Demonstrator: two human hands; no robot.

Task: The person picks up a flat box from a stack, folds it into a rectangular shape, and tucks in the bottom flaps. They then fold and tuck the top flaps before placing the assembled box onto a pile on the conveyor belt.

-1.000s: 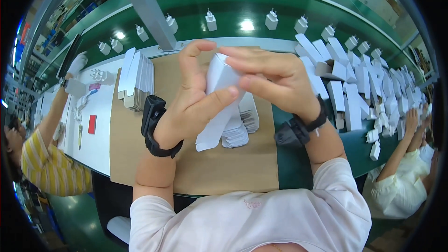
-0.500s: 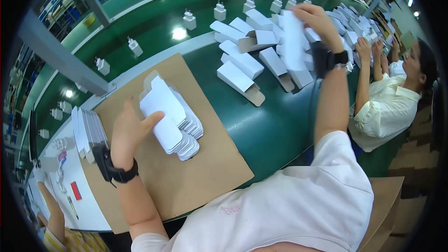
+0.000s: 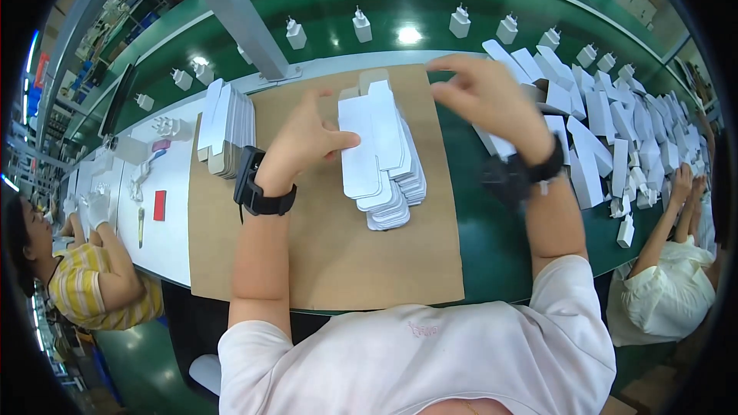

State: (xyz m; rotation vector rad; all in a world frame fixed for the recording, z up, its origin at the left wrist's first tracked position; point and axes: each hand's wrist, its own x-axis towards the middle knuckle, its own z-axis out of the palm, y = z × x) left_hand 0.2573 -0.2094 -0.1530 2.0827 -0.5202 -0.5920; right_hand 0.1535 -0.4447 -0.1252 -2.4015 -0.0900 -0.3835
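- Flat white carton blanks, one fanned stack (image 3: 382, 160), lying on my brown cardboard sheet (image 3: 330, 261); the number of sheets in it is too many and too overlapped for me to count.
- My left hand (image 3: 306, 141): one, resting at the stack's left edge, thumb tip touching the top blank, fingers spread and loose, gripping nothing.
- My right hand (image 3: 492, 104): one, raised above the green belt (image 3: 492, 246) just right of the stack, fingers half curled and blurred; I cannot tell whether they pinch anything. It does not touch the stack.
- Second pile of flat blanks (image 3: 227, 127): one, standing on edge at the sheet's far left corner, well apart from my left hand.
- Folded white boxes (image 3: 607, 131): a loose heap on the belt to my right, too tangled to count.
- White plug adapters (image 3: 361, 25): at least nine in view, spaced along the far belt.
- Black wrist devices: two, one on each of my wrists.
- Co-workers: two, one on each side.
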